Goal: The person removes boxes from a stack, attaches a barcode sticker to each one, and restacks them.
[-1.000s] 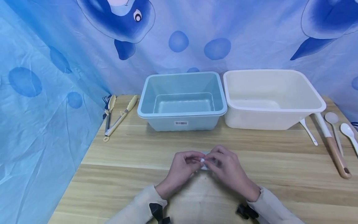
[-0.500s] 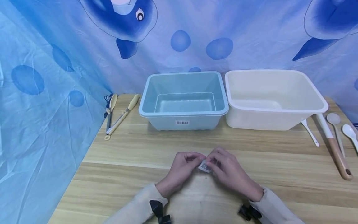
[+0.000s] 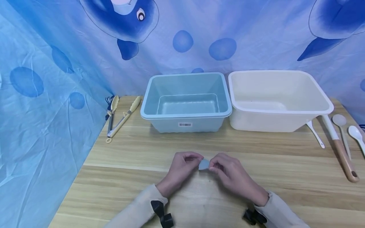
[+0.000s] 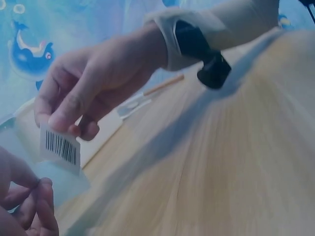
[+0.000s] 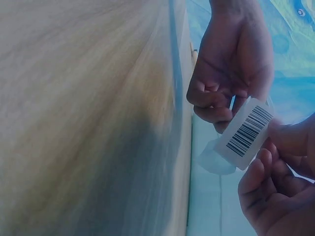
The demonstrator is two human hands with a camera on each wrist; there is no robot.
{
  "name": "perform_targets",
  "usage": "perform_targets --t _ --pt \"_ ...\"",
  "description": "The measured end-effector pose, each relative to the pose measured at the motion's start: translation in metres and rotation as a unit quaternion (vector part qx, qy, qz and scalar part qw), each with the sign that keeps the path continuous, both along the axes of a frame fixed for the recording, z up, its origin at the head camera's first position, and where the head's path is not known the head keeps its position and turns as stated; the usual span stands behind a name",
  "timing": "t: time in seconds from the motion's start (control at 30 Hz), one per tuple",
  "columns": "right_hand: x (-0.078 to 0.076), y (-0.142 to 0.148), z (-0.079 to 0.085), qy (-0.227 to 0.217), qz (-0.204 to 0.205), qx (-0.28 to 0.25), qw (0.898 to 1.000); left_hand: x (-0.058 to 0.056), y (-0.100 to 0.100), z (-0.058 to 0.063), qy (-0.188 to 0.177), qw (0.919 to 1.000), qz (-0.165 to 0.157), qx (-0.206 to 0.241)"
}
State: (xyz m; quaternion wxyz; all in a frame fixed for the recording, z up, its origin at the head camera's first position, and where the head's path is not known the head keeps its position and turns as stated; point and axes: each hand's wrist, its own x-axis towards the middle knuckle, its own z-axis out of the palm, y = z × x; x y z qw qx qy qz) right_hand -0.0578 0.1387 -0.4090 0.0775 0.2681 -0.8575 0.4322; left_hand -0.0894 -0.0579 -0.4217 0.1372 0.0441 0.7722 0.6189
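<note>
Blue cloth (image 3: pixel 256 31), printed with cartoon sea animals and round spots, is hung behind and to the left of a wooden table (image 3: pixel 137 186). Along the table's far side a white bin (image 3: pixel 280 123) is set close beside a light-blue bin (image 3: pixel 159 125). Pale sleeves (image 3: pixel 141 205) are worn on both forearms, which are extended over the near part of the table. A long white utensil with a wooden handle (image 3: pixel 343 158) is laid to the right of the white bin.

The right hand (image 3: pixel 232 174) and the left hand (image 3: pixel 182 172) are held near each other but apart, in front of the bins — each with a pinch of its own. Cream-tipped tongs (image 3: pixel 124 118) are laid, spread, to the left of the light-blue bin. Near the utensil a grey spoon (image 3: pixel 339 120) and a white spoon (image 3: pixel 355 133) are seen.

Between the hands a pale film (image 4: pixel 69 184) is gripped at its edge by the left fingers. Smallest, a white barcode label (image 4: pixel 61 147) is pinched by the right thumb and fingers — the film is partly overlapped by it.
</note>
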Motion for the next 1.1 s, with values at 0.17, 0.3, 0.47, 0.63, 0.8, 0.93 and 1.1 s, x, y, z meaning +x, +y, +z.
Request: perform_targets --t 0.17,0.3,0.47,0.63,0.8,0.93,1.1 --pt "0.001 0.000 -0.002 0.004 0.002 -0.008 1.000 -0.003 -0.005 -0.002 0.029 0.9995 -0.001 -0.013" --pt "0.002 0.001 0.000 -0.002 0.000 -0.006 1.000 -0.005 -0.007 -0.004 0.042 0.9988 -0.002 -0.024" --pt "0.003 0.003 0.002 0.000 -0.001 -0.007 1.000 -0.007 -0.008 -0.004 0.073 0.9954 -0.009 -0.062" --pt "0.003 0.005 0.003 0.019 0.002 -0.013 1.000 -0.007 -0.011 -0.005 0.140 0.9797 -0.069 -0.126" --pt "0.002 0.008 0.007 0.011 -0.017 -0.013 1.000 -0.002 -0.011 0.004 0.217 0.9446 -0.123 -0.213" --pt "0.001 0.009 0.012 -0.019 -0.028 -0.017 0.999 0.000 -0.013 0.014 0.242 0.9306 -0.118 -0.248" --pt "0.000 0.009 0.011 -0.039 -0.040 -0.015 0.998 0.002 -0.012 0.023 0.273 0.9367 -0.100 -0.195"
